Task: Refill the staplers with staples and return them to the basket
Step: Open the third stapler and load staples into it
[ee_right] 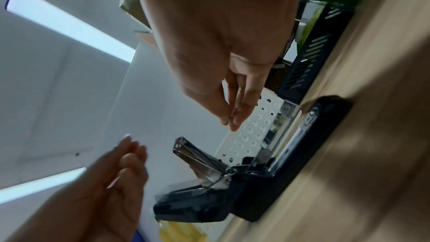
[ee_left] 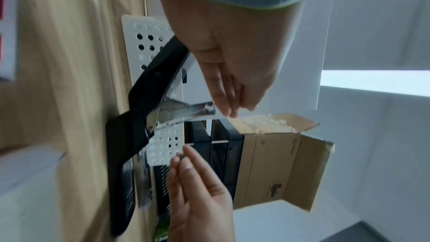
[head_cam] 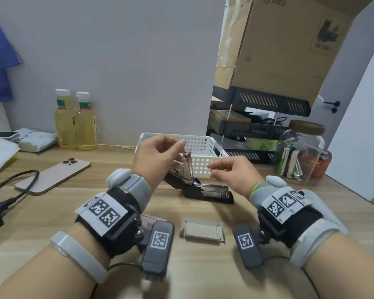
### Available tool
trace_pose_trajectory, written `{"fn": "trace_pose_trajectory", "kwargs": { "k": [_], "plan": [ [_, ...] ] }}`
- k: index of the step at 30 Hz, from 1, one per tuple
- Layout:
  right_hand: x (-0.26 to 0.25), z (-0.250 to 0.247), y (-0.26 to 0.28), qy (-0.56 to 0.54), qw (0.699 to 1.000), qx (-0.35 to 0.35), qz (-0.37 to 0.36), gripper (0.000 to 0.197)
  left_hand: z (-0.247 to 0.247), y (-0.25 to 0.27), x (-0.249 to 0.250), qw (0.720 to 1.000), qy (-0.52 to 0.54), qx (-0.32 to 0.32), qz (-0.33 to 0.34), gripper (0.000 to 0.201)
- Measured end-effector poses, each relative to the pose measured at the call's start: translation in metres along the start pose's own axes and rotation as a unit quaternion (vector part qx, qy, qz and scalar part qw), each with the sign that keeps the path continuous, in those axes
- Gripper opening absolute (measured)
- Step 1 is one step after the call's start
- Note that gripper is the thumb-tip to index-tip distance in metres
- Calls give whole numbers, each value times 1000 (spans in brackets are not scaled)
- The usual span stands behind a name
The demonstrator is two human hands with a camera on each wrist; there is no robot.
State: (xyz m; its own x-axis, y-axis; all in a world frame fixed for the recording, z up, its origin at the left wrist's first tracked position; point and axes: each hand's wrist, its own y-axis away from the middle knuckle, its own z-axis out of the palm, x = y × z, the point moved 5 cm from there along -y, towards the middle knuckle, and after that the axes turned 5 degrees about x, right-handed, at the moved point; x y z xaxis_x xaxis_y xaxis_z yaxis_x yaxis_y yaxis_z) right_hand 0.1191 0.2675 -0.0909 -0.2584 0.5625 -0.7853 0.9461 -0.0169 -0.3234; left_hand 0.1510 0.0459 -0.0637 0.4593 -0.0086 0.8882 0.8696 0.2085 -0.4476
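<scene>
A black stapler (head_cam: 207, 192) lies on the wooden table with its lid swung back and its metal pusher arm (head_cam: 188, 162) standing upright. My left hand (head_cam: 181, 145) hovers at the arm's top with fingers relaxed; in the right wrist view the left hand (ee_right: 132, 150) is just clear of the arm and holds nothing. To the stapler's right, my right hand (head_cam: 211, 170) pinches a small thin strip, seemingly staples, between thumb and fingertips (ee_right: 232, 119). A white perforated basket (head_cam: 201, 167) stands right behind the stapler. An open staple box (head_cam: 201, 230) lies near me.
A phone (head_cam: 54, 175) and a black cable (head_cam: 9, 190) lie at the left, with two yellow bottles (head_cam: 76, 121) behind. Black stacked trays (head_cam: 257, 126), a glass jar (head_cam: 300, 154) and a cardboard box (head_cam: 289, 39) stand at the right.
</scene>
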Motion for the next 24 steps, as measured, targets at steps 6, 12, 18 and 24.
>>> {"fn": "trace_pose_trajectory", "kwargs": {
  "k": [6, 12, 18, 24],
  "plan": [
    [-17, 14, -6, 181, 977, -89, -64, 14, -54, -18, -23, 988, -29, 152, 5, 28],
    [-24, 22, 0, 214, 967, -122, -64, 19, -65, -17, -59, 986, 23, 144, -82, 38],
    [-24, 26, -2, 240, 961, -124, -60, 16, -61, -17, -74, 984, 67, 115, -115, 32],
    [-21, 25, -4, 251, 958, -129, -52, 15, -54, -13, -87, 985, 78, 66, -142, 37]
  ]
}}
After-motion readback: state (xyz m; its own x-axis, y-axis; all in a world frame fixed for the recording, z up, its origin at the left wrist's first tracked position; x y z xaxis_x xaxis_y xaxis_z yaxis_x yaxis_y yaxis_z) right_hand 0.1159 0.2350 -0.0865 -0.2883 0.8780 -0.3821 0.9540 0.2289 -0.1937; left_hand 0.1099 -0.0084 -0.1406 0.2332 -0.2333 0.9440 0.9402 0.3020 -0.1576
